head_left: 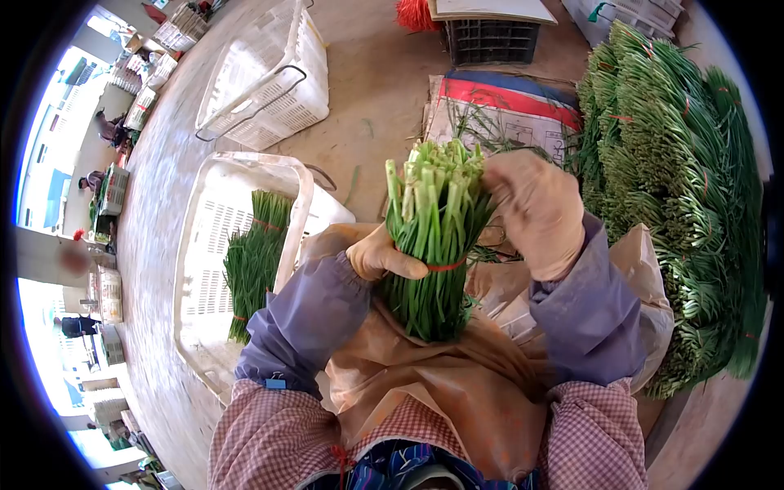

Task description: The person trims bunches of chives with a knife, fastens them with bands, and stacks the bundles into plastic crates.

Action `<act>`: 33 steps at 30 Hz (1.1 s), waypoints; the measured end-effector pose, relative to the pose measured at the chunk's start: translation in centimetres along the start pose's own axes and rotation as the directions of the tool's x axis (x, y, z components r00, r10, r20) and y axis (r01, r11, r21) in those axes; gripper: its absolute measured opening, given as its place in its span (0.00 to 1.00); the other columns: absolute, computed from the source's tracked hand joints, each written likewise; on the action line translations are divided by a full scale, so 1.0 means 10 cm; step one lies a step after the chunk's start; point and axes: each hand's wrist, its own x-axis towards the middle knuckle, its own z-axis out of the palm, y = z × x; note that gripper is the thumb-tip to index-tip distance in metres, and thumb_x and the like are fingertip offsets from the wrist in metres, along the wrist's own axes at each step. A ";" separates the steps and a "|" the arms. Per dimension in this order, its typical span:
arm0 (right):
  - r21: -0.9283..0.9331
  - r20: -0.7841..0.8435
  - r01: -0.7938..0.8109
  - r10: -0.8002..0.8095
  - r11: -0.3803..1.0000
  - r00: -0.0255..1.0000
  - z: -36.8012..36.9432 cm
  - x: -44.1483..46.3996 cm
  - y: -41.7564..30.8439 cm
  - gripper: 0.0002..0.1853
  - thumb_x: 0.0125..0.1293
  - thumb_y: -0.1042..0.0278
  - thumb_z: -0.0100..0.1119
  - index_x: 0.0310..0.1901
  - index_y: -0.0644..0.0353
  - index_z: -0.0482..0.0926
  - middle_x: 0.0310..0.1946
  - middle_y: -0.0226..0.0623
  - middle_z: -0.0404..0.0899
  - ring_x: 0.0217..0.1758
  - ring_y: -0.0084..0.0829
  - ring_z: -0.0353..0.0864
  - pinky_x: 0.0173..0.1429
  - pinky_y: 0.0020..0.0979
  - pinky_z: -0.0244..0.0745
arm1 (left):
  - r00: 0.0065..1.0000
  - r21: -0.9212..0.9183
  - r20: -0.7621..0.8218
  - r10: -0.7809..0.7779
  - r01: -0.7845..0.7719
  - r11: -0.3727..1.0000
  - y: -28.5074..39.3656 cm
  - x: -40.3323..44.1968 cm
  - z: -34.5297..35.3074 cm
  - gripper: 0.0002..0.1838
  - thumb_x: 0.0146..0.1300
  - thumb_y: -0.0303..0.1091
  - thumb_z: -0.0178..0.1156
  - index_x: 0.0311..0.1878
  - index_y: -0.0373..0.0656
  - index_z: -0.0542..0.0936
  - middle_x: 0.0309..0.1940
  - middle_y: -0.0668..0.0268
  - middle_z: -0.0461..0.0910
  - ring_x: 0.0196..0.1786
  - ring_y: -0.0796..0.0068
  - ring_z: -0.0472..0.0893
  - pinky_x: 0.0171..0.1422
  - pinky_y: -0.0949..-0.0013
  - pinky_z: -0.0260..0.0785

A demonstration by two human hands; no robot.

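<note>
My gloved left hand (384, 255) is wrapped round the left side of a bundle of green stalks (433, 253), its thumb across the front. Pale cut ends of the stalks point up and away from me, and a red band circles the bundle's middle. At the upper right of the bundle is my gloved right hand (535, 208), its fingers bent and blurred beside the stalk ends. Whether those fingers pinch anything is hidden. Below the bundle, a brown apron (433, 376) covers my lap.
Banded green bundles (661, 204) are piled high on the right. A white crate (188, 302) on the left holds more bundles. Behind it stands another white crate (286, 106). Farther off are a black crate (492, 42), a printed sack (506, 110) and several people at the far left.
</note>
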 end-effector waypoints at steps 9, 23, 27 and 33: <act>0.398 -0.034 -0.207 0.240 0.894 0.970 0.06 -0.20 -0.04 0.05 0.66 0.79 0.63 0.42 0.62 0.80 0.31 0.32 0.81 0.32 0.23 0.78 0.39 0.25 0.74 | 0.981 0.124 -0.182 0.066 -0.043 0.991 0.00 0.09 0.18 0.52 0.41 0.37 0.82 0.71 0.39 0.67 0.62 0.66 0.76 0.64 0.72 0.72 0.72 0.65 0.62; 0.270 -0.001 -0.454 0.472 0.849 0.882 0.40 -0.27 -0.42 0.08 0.62 0.72 0.70 0.41 0.62 0.81 0.24 0.36 0.80 0.23 0.26 0.78 0.30 0.26 0.73 | 0.770 0.363 -0.563 0.299 -0.094 0.927 -0.18 0.26 0.27 0.57 0.42 0.37 0.83 0.72 0.35 0.56 0.62 0.57 0.75 0.65 0.65 0.75 0.70 0.61 0.68; 0.381 -0.095 -0.357 0.421 0.853 0.902 0.47 -0.28 -0.41 0.07 0.64 0.75 0.68 0.37 0.67 0.78 0.24 0.35 0.80 0.25 0.23 0.76 0.32 0.25 0.71 | 0.686 0.464 -0.641 0.345 -0.012 0.886 -0.23 0.23 0.22 0.61 0.36 0.42 0.86 0.72 0.36 0.57 0.62 0.54 0.75 0.64 0.61 0.76 0.70 0.61 0.67; 0.432 0.002 -0.501 0.554 0.750 0.832 0.27 -0.23 -0.27 0.01 0.67 0.76 0.63 0.38 0.62 0.82 0.24 0.32 0.81 0.24 0.24 0.78 0.29 0.28 0.75 | 0.753 0.420 -0.538 0.378 -0.149 0.895 -0.17 0.26 0.33 0.55 0.42 0.38 0.83 0.71 0.37 0.59 0.62 0.56 0.76 0.64 0.64 0.76 0.69 0.62 0.67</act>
